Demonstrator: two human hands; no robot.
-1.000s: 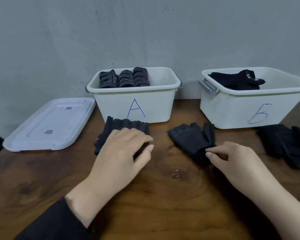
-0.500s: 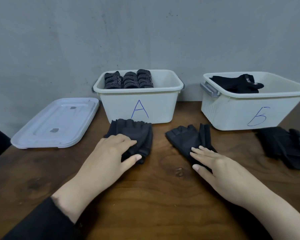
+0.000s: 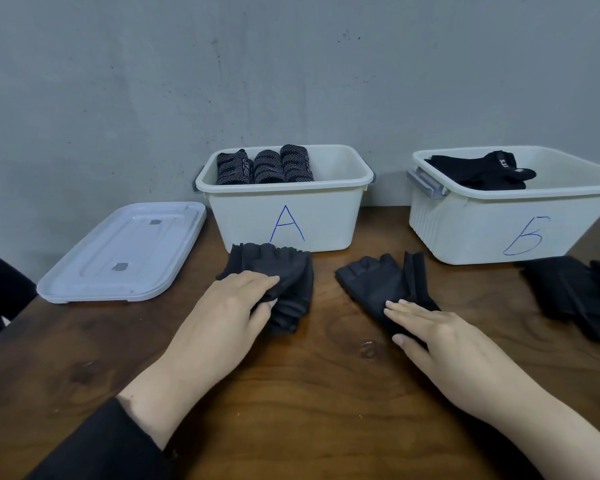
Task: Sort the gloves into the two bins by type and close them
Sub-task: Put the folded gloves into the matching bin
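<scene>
Bin A [image 3: 329, 220] stands open at the back middle with three rolled patterned gloves [image 3: 264, 166] in its left half. Bin B [image 3: 471, 220] is open at the right with black gloves [image 3: 482, 169] inside. A dark fingerless glove [image 3: 288, 271] lies in front of bin A; my left hand [image 3: 222, 317] pinches its near edge between thumb and fingers. A second dark fingerless glove [image 3: 378, 282] lies to its right, and my right hand [image 3: 440, 344] rests flat on its near end, fingers extended.
A white lid [image 3: 125, 251] lies flat on the wooden table [image 3: 309, 393], left of bin A. A pile of black gloves [image 3: 575, 292] sits at the right edge in front of bin B. A grey wall rises close behind the bins.
My left hand slid back toward me and now pinches the left glove's near edge, bunching it. My right hand flattened onto the second glove. The view shifted slightly.
</scene>
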